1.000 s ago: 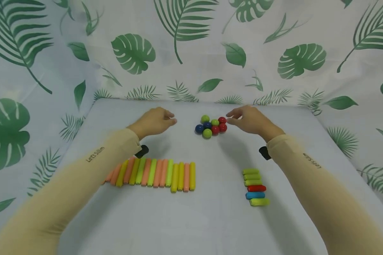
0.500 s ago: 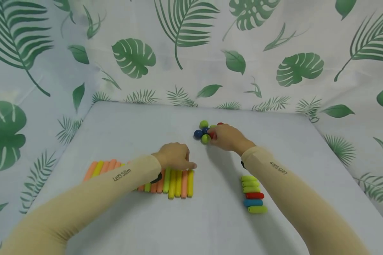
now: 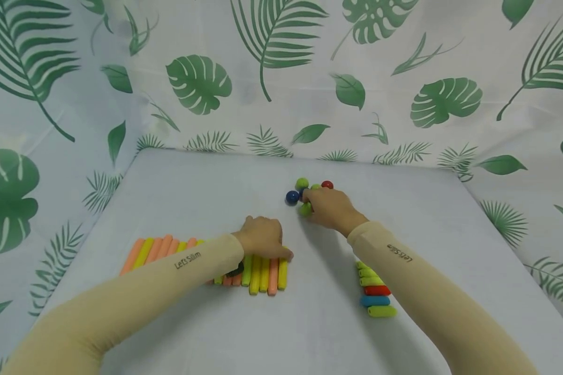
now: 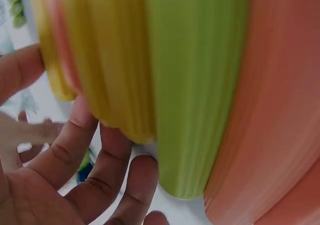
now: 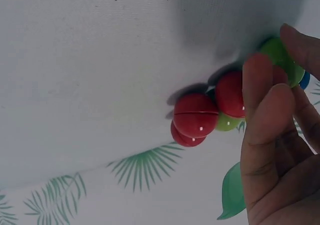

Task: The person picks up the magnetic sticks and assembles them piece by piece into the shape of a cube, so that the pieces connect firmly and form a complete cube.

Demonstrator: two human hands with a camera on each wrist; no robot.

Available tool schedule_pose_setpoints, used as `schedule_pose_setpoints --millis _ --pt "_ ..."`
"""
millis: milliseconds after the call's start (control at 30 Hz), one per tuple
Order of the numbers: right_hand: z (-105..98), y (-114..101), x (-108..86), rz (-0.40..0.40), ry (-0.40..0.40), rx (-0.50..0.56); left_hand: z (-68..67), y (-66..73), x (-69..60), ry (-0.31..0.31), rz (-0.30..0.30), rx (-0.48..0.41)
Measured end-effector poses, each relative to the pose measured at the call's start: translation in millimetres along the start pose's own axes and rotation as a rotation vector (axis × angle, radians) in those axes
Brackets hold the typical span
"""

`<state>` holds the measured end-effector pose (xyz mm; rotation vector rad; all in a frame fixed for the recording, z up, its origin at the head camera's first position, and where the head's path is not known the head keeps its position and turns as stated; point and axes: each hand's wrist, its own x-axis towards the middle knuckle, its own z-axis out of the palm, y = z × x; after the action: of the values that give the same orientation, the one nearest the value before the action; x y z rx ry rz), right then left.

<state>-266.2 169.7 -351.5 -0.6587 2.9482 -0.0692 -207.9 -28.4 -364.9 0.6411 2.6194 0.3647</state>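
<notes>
Over the right-hand end of a row of coral, yellow and green sticks point(image 3: 264, 276) lay the person's left hand point(image 3: 261, 237). Its fingers were spread and slightly bent; the left wrist view showed the thumb against the side of the outermost yellow stick point(image 4: 54, 72) and the other fingertips at or near the far ends of its neighbours, with a green stick point(image 4: 195, 90) standing just beside them. The sticks lay side by side on the white surface point(image 3: 319, 333), their near ends slightly uneven, while the left sleeve point(image 3: 159, 291) hid the middle of the row.

Farther back, near the middle of the surface, the right hand point(image 3: 330, 208) reached into a cluster of shiny balls. Its thumb stood apart from the fingers, with a green ball point(image 5: 280, 60) showing between them; whether they pinched it, I could not tell. Three red balls point(image 5: 196, 115) sat close by in the right wrist view, and a dark blue ball point(image 3: 292, 197) lay at the cluster's left side.

Partly under the right sleeve point(image 3: 427, 291), shorter sticks point(image 3: 375, 300) in green, red and blue formed a column. Behind everything hung a leaf-patterned cloth point(image 3: 286, 104).
</notes>
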Motion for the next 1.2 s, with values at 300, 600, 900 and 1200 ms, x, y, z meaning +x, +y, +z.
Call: schedule_pose_setpoints --millis 300,600,900,1200 --pt "-2 -4 -0.9 0.066 -0.188 0.236 -13.4 -23.4 8.4 -0.071 -0.034 -0.528" --pt "-4 -9 -1.0 0.051 -0.269 0.558 -18.7 -26.3 16.2 -0.048 -0.106 -0.591" --pt "-3 -13 -2.4 0.027 -0.292 0.635 -20.9 -25.3 15.4 -0.021 -0.134 -0.64" --pt "-4 -22 -5.8 0.009 -0.237 0.591 -24.1 -31.0 21.9 0.026 -0.125 -0.738"
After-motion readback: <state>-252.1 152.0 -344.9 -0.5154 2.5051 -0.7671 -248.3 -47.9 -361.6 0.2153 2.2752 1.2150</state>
